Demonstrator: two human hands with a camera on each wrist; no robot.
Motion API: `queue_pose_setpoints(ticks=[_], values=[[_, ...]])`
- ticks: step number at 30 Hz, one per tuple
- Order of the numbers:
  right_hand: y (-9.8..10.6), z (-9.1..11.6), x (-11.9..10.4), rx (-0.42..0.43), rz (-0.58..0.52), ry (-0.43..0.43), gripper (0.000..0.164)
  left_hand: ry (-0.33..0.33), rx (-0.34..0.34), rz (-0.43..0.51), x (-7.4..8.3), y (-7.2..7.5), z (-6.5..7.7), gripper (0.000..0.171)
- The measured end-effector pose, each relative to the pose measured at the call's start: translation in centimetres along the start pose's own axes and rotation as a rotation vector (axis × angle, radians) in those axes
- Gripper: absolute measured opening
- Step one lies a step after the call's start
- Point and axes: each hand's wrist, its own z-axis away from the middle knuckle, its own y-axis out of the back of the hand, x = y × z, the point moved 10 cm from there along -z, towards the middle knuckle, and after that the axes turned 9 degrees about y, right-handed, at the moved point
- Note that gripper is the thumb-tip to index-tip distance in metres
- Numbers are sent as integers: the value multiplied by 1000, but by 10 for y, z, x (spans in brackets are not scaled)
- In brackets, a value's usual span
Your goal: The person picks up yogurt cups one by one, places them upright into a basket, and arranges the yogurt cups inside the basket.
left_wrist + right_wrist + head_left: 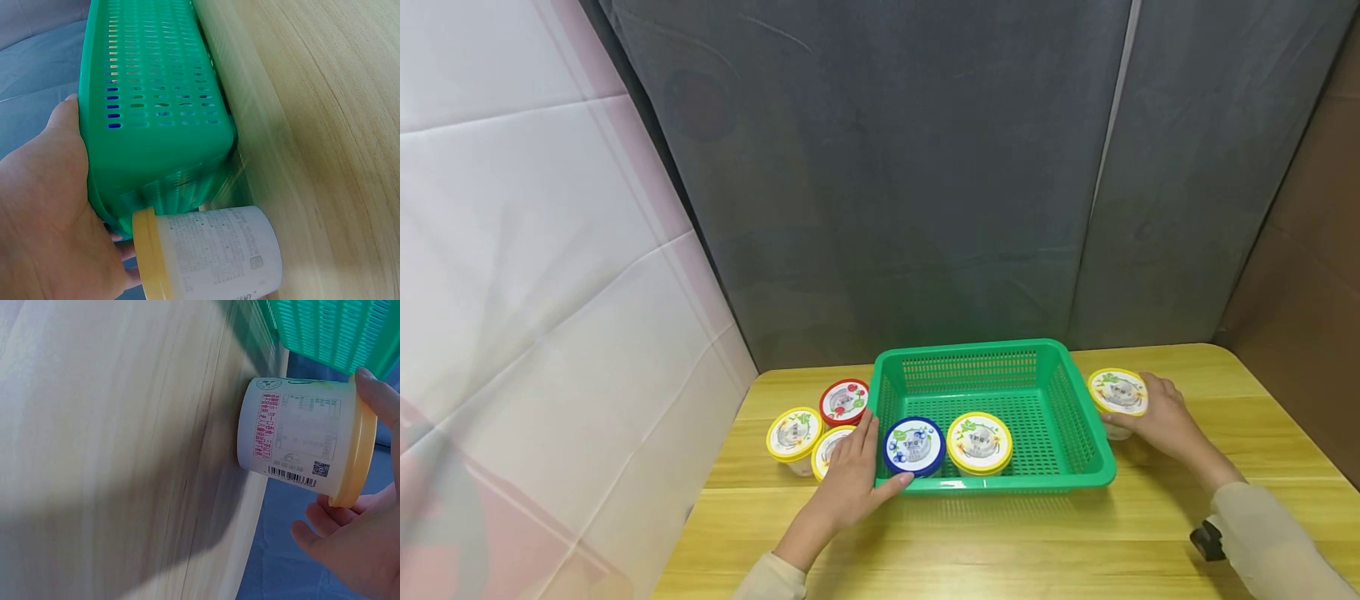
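Observation:
A green plastic basket [1060, 482] holds a blue-lidded cup [914, 447] and a yellow-lidded cup [980, 443] side by side along its front. At the basket's front left corner rests my left hand [848, 487], its fingers straight along the left side and the thumb on the front rim. To the right of the basket, my right hand [1165, 421] grips another yellow-lidded cup [1118, 392] by its lid, thumb on one side and fingers on the other. In the right wrist view, the base of this white cup [294, 434] is at the tabletop.
Left of the basket stand a red-lidded cup [844, 402] and two yellow-lidded ones, one at the outer left [794, 434] and one partly behind my left hand. The wooden table [1000, 550] backs onto a dark grey curtain [887, 183]. A white panel [550, 250] flanks the left side.

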Motion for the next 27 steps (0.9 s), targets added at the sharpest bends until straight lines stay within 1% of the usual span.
queue_pose_setpoints(ticks=[3, 7, 11, 15, 22, 27], values=[[4, 1, -1, 17, -7, 2, 110, -9, 8, 6, 1, 2, 0, 104], [10, 1, -3, 37, -10, 4, 107, 3, -3, 3, 1, 1, 1, 104], [16, 0, -2, 42, -13, -12, 108, 15, -15, -2, 0, 0, 1, 105], [24, -1, -2, 47, -11, -20, 110, 11, -12, 2, 0, 0, 0, 105], [43, -3, -12, 83, -2, -12, 107, 0, 2, 16, 1, 1, 0, 104], [53, -2, -19, 77, 9, -16, 110, 2, 2, 16, 1, 1, 1, 103]])
